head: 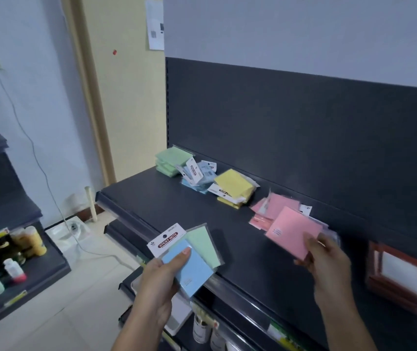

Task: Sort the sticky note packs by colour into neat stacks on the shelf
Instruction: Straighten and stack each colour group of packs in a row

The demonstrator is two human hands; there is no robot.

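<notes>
My left hand (pixel 160 274) grips a blue sticky note pack (pixel 189 266) with a green pack (pixel 203 243) fanned out behind it, over the front edge of the dark shelf (pixel 177 206). My right hand (pixel 322 257) holds a pink pack (pixel 292 231) just above the loose pink pile (pixel 268 211). Along the back of the shelf sit a green stack (pixel 171 160), a messy blue pile (pixel 198 178) and a yellow stack (pixel 234 188).
A red-framed flat item (pixel 402 277) lies on the shelf at the right. Bottles (pixel 24 243) stand on a lower shelf at the left. A white cable (pixel 50 188) runs down the wall to the floor. Cans (pixel 202 328) sit on the shelf below.
</notes>
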